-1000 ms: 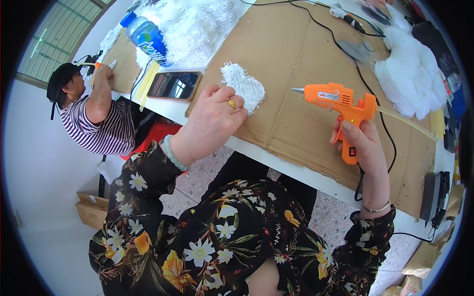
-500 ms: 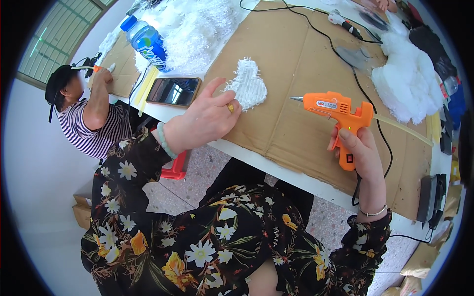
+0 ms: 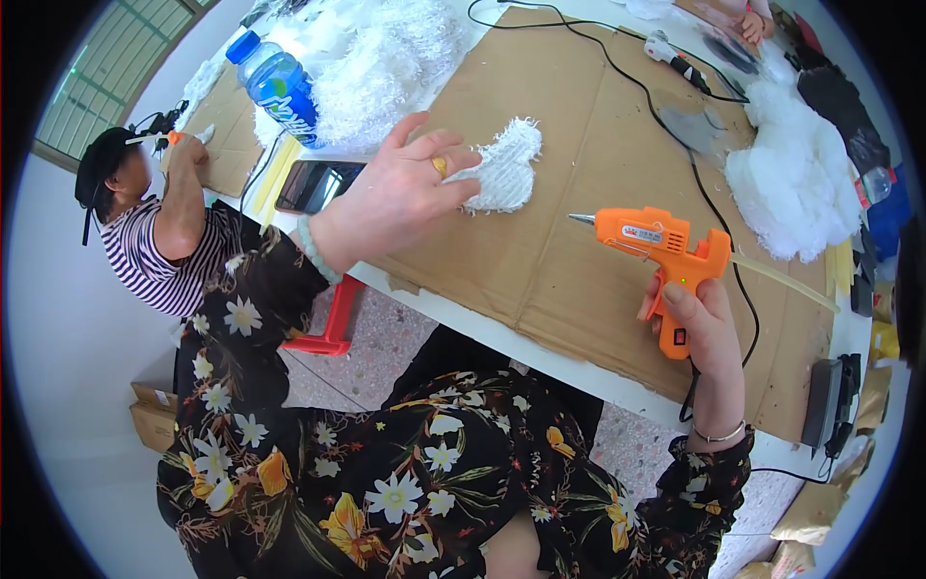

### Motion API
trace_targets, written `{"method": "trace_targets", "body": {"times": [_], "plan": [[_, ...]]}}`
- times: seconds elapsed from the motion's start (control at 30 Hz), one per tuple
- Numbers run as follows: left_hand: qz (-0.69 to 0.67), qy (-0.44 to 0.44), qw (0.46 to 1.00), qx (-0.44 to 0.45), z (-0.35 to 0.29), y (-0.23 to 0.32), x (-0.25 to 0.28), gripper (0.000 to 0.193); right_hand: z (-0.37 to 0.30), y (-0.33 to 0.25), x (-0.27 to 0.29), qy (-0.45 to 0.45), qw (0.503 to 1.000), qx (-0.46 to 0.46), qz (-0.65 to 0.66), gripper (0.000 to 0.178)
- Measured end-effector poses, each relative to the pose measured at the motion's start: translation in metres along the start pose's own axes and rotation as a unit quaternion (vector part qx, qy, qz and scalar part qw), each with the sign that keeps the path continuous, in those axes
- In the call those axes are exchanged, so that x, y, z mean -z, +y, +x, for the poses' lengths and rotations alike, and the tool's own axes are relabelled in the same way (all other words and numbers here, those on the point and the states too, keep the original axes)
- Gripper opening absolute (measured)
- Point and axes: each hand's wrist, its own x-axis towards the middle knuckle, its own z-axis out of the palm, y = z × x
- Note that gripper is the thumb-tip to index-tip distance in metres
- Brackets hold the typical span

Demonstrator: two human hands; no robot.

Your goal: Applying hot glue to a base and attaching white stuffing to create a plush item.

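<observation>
A small white fluffy fabric piece [image 3: 508, 174] with frayed edges lies on the brown cardboard [image 3: 559, 116]. My left hand [image 3: 400, 198] hovers at its left side, fingers apart and slightly curled, with fingertips at its left edge; firm contact cannot be made out. My right hand [image 3: 704, 323] grips the handle of an orange hot glue gun [image 3: 661, 241], fingers at its trigger. The gun's metal tip points left towards the fabric piece, apart from it. A pale glue stick [image 3: 786, 282] sticks out of the gun's back.
A phone [image 3: 313, 185] and a blue-capped bottle [image 3: 275, 87] stand left, near heaped white fluffy material [image 3: 391, 68]. More white fluff [image 3: 796, 174] lies right. A black cord [image 3: 627, 72] crosses the cardboard. Another person [image 3: 159, 227] works at the far left; a hand [image 3: 752, 27] shows top right.
The fabric piece has shifted right and turned a little. My left hand has opened its fingers somewhat and its fingertips sit at the piece's left edge. The glue gun stays nearly still.
</observation>
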Motion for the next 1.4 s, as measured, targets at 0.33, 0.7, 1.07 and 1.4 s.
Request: {"method": "trace_targets", "body": {"times": [0.33, 0.7, 1.07, 1.4], "plan": [[-0.093, 0.06, 0.989, 0.096, 0.018, 0.022, -0.017, 0.035, 0.0, -0.022, -0.005, 0.035, 0.999, -0.008, 0.005, 0.048], [-0.016, 0.085, 0.996, -0.031, 0.019, 0.025, -0.022, 0.011, 0.001, -0.029, -0.012, 0.049, 0.999, -0.015, -0.016, 0.049], [-0.111, 0.096, 0.989, 0.014, -0.046, 0.072, 0.002, 0.012, 0.0, -0.051, -0.039, -0.024, 0.994, -0.061, -0.089, 0.041], [-0.182, 0.173, 0.95, 0.187, -0.053, 0.087, -0.008, 0.022, 0.01, -0.074, -0.064, -0.087, 0.94, -0.093, -0.316, 0.026]]}}
